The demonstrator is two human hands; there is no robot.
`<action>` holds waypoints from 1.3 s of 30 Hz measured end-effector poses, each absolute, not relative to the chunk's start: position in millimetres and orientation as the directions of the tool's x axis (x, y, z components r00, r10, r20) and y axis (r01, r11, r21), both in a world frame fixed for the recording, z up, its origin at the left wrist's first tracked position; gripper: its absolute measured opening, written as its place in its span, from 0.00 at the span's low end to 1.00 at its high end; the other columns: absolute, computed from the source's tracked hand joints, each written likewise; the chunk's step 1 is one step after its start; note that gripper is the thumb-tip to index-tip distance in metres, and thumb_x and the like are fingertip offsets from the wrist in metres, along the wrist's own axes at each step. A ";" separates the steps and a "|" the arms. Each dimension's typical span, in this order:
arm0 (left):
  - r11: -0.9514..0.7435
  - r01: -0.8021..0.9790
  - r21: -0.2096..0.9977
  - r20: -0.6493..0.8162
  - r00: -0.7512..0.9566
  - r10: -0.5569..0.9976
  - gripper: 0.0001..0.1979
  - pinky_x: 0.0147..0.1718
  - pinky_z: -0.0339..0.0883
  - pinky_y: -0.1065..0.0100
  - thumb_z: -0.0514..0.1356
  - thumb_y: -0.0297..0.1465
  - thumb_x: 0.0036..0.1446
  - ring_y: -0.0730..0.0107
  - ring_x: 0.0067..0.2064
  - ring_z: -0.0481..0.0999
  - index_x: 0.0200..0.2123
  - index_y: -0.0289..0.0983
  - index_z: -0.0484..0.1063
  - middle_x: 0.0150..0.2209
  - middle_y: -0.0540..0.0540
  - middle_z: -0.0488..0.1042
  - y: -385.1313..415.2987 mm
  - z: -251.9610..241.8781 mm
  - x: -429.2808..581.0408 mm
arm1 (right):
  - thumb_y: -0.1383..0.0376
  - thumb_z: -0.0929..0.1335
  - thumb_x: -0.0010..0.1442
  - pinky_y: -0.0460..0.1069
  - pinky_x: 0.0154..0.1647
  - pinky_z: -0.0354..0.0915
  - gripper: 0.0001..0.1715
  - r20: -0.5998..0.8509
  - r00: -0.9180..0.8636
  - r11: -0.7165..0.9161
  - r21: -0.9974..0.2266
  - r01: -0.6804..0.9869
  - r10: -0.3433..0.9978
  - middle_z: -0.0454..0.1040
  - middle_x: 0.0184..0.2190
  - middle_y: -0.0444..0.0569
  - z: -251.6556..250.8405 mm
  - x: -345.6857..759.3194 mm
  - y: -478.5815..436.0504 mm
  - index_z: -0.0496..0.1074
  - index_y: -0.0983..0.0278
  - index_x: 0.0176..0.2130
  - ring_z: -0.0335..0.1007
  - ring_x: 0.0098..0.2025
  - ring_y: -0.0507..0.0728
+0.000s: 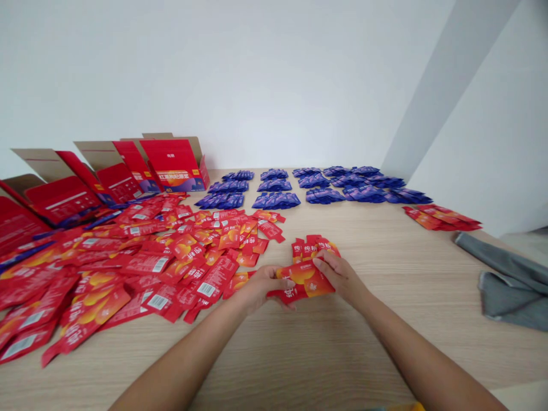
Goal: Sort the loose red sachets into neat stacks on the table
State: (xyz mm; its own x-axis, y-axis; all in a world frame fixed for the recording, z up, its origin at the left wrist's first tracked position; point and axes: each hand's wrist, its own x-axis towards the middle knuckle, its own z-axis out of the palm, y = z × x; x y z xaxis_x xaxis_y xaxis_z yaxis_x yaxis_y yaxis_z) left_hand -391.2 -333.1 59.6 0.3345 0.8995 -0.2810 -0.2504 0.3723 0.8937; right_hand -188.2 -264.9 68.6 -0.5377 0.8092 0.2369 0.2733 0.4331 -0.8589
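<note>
Fingers [269,272] of both hands are closed on a red sachet [306,274], my left hand [260,287] pinching one end, my right hand [343,278] gripping the other! It's up off the table [385,257], just my side of the small red row [305,248]; how many layers I'm pinching, I can't tell. Looks to me like gathering and squaring, sachets being matched edge to edge, and the next move calls for a flat, even grip so nothing fans out. Left of that row spreads the loose heap [141,261], tumbled every which way; beyond the row lie blue bundles [276,201], and to its right, farther off, a neat red bundle [440,218], with grey cloth [514,308] nearer me. Now the lettering: 纯 shows on the reds, the character after it too blurred to call; white barcodes [206,289] pepper the heap. Far left beyond the row, a red carton [173,165] reads 红黑枸杞原浆, as best I make it out, with a 40 low in the corner.
</note>
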 end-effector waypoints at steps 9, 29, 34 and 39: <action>0.274 -0.361 0.891 -0.283 0.031 0.959 0.15 0.13 0.64 0.77 0.67 0.38 0.45 0.75 0.16 0.71 0.26 0.32 0.70 0.19 0.46 0.75 -322.2 57.7 -411.2 | 0.42 0.64 0.55 0.44 0.16 0.43 0.27 -0.124 -0.778 0.183 -0.938 0.295 0.616 0.58 0.11 0.36 61.0 -182.8 -263.9 0.61 0.61 0.23 0.47 0.14 0.46; -0.011 0.777 0.629 0.035 -0.014 0.999 0.10 0.36 0.65 0.66 0.56 0.37 0.52 0.64 0.36 0.74 0.33 0.37 0.72 0.33 0.47 0.75 -317.1 61.7 -442.0 | 0.59 0.58 0.56 0.48 0.25 0.51 0.20 0.213 -0.044 0.134 -0.433 0.891 0.976 0.68 0.15 0.46 83.7 -108.1 -211.7 0.63 0.60 0.16 0.61 0.23 0.54; -0.033 0.933 0.359 -0.036 0.049 0.998 0.18 0.48 0.63 0.62 0.61 0.38 0.49 0.57 0.48 0.70 0.42 0.37 0.73 0.44 0.42 0.73 -322.4 69.0 -444.0 | 0.58 0.59 0.54 0.47 0.26 0.53 0.20 -0.027 -0.133 0.113 -0.385 0.916 0.991 0.71 0.17 0.47 76.0 -89.6 -196.4 0.66 0.61 0.16 0.65 0.24 0.55; -0.157 0.955 0.252 -0.061 0.177 0.982 0.22 0.49 0.61 0.59 0.63 0.39 0.46 0.53 0.49 0.67 0.45 0.38 0.74 0.44 0.41 0.71 -325.8 69.0 -444.1 | 0.56 0.60 0.53 0.48 0.25 0.55 0.20 -0.177 -0.244 0.150 -0.424 0.893 0.954 0.68 0.13 0.46 67.2 -79.1 -190.4 0.66 0.62 0.16 0.64 0.21 0.54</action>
